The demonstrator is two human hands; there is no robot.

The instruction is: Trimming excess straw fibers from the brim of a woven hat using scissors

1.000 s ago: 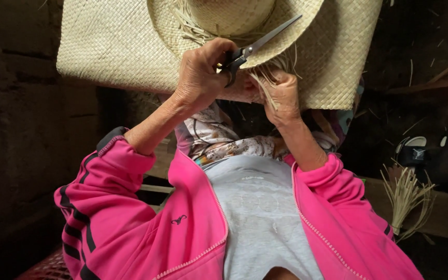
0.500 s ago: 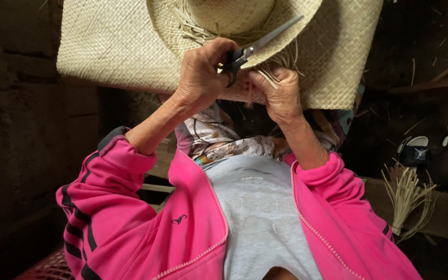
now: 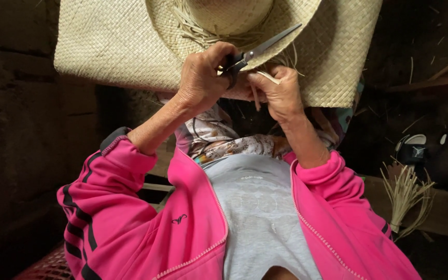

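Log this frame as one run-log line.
left hand: grips scissors | right hand: pinches loose straw ends | straw hat brim above

My right hand (image 3: 278,93) has closed in on my left hand (image 3: 203,78): a second ago a loose tuft of straw ends fanned out above its knuckles, and now most of them are gone from view, with one cut strand (image 3: 268,78) lying across my fingers and one hanging below them. My right thumb now presses against my left palm under the scissors (image 3: 255,52). The blades have tipped a little lower toward my right hand and sit nearly closed. The hat (image 3: 224,26) and the mat (image 3: 110,46) have slid slightly up and left, away from both hands.
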